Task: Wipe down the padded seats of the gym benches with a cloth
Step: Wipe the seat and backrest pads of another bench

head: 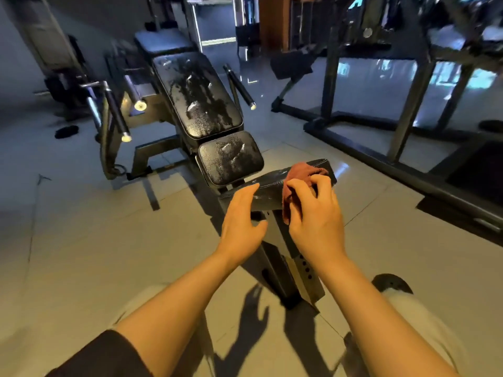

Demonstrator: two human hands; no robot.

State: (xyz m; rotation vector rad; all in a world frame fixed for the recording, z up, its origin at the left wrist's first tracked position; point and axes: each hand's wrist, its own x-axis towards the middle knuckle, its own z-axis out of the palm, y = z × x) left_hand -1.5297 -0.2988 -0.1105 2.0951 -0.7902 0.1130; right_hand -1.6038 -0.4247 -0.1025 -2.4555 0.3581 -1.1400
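A gym: black padded benches point(201, 102), steel machine frames point(402, 85) and a tiled floor point(81, 240).

A rust-red cloth point(298, 176) lies bunched on a small black pad point(275, 186) near the centre. At eleven o'clock from it sits a square black seat pad point(231, 159), and beyond that a long tilted back pad point(198, 96), both streaked with wet smears.

Dim, seemingly blurred, warped edges

Bare floor point(89, 240) left; rack frame point(402, 126) right
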